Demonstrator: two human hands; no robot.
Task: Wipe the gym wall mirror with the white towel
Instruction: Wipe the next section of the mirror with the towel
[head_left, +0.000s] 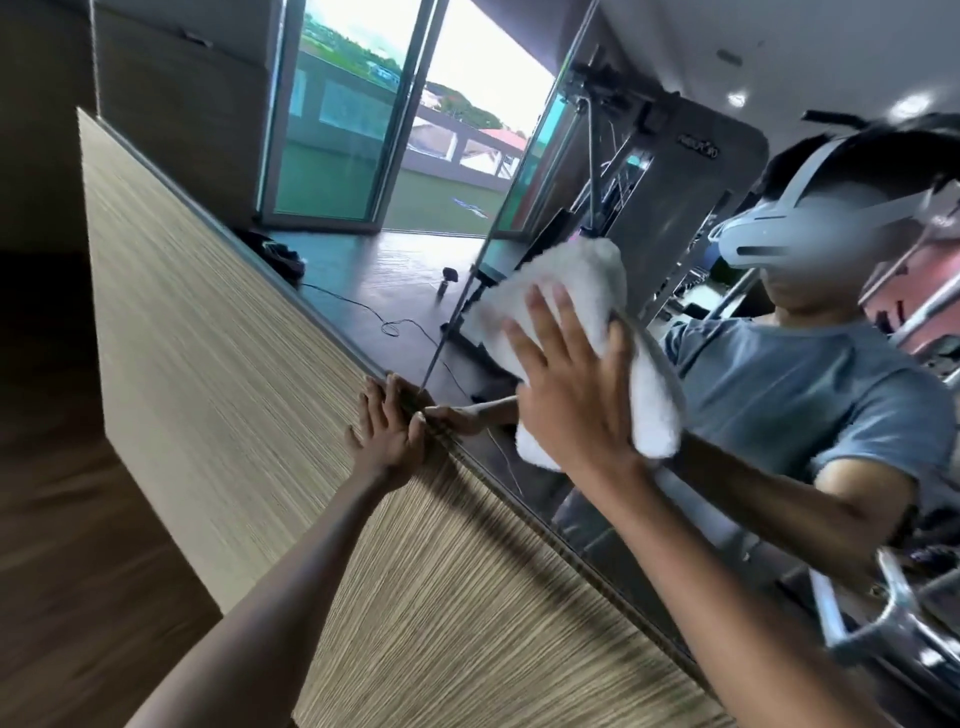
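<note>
Head view: my flat right hand pushes the white towel on the mirror, left hand flat beside it. Not gripped, the white towel may slip.

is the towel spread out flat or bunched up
Bunched up: the towel shows as a thick, doubled-over wad with rounded folds under the right hand, whose straight fingers press it on the mirror.

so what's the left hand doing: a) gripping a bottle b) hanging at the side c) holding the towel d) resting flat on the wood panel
d: the left hand lies flat on the wood panel beside the mirror; the right hand presses the white towel.
</note>
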